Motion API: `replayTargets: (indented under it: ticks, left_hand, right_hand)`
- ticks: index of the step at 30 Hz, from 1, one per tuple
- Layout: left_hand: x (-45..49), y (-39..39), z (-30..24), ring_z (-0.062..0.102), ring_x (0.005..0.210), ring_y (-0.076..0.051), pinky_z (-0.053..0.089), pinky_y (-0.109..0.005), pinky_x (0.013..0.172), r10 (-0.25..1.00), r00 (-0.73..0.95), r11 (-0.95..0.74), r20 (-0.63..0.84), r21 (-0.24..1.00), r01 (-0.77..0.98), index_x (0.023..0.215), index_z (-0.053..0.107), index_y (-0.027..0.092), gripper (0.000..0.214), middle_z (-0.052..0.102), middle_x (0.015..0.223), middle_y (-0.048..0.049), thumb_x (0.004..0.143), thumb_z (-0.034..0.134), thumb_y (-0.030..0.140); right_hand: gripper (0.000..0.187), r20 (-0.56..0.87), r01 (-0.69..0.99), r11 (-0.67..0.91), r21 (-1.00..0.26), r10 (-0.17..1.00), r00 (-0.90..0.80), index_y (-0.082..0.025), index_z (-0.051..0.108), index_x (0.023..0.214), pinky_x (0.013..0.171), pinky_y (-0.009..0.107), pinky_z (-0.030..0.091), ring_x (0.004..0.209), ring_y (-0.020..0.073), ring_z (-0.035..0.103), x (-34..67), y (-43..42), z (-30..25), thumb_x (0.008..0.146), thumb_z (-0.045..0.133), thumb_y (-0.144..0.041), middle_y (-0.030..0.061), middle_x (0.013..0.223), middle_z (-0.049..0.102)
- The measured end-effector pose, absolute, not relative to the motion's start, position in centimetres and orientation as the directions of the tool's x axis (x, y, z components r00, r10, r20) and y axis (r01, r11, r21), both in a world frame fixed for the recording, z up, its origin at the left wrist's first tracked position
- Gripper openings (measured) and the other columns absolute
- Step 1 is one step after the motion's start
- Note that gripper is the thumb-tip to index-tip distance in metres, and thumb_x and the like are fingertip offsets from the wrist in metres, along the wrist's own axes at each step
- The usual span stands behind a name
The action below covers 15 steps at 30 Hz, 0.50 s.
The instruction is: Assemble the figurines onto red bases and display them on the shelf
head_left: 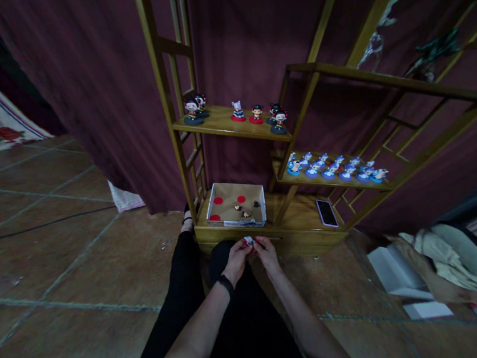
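Note:
Above my knees, my left hand [238, 259] and my right hand [266, 253] meet, their fingers closed around one small figurine [249, 240]. It shows white on top with red at its sides; the fingers cover much of the rest. Just beyond them, a shallow cardboard box [233, 190] sits on the wooden cabinet [245, 235]. Inside it lie flat red discs [241, 199] and a few small dark-and-tan figure pieces [246, 214]. My left wrist wears a black band.
Several finished-looking figurines [237, 110] stand on the upper shelf [228, 125], and rows of blue-and-white figurines [331, 168] on the lower right shelf. A phone [327, 213] lies on the cabinet. Boxes [397, 270] and cloth [449, 258] are on the floor at right; a cable [41, 225] runs left.

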<state>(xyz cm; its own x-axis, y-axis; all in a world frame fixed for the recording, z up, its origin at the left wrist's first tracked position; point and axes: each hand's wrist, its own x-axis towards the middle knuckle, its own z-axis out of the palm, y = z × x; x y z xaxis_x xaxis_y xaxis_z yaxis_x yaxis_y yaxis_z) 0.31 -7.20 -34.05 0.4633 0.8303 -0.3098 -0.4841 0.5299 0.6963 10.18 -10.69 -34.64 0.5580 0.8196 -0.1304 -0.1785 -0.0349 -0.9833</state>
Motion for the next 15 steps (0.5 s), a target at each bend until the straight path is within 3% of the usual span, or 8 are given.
replayTargets:
  ticks: [7,15]
  left_hand:
    - [0.3,-7.3,-34.2,0.062,0.071,-0.015,0.047,-0.028,0.071,0.843,0.450,0.507,-0.294,0.713,-0.485,0.087,0.066,0.013,0.034,0.068,0.079,-0.0061,0.054,0.076,0.012]
    - [0.0,-7.6,-33.8,0.064,0.080,-0.017,0.049,-0.031,0.075,0.824,0.513,0.519,-0.242,0.684,-0.512,0.106,0.062,0.017,0.047,0.068,0.093,-0.0080,0.060,0.075,0.013]
  right_hand:
    - [0.030,-0.152,-0.240,-0.024,-0.970,0.833,0.532,-0.022,0.065,0.084,0.070,0.029,0.048,0.080,0.0183,0.061,10.1,-11.1,-34.4,0.058,0.070,-0.035,0.0020,0.088,0.068]
    - [0.030,-0.238,-0.376,-0.040,-0.926,0.834,0.498,-0.024,0.065,0.088,0.065,0.026,0.047,0.081,0.0173,0.061,10.5,-12.0,-33.3,0.065,0.064,-0.044,0.0013,0.091,0.068]
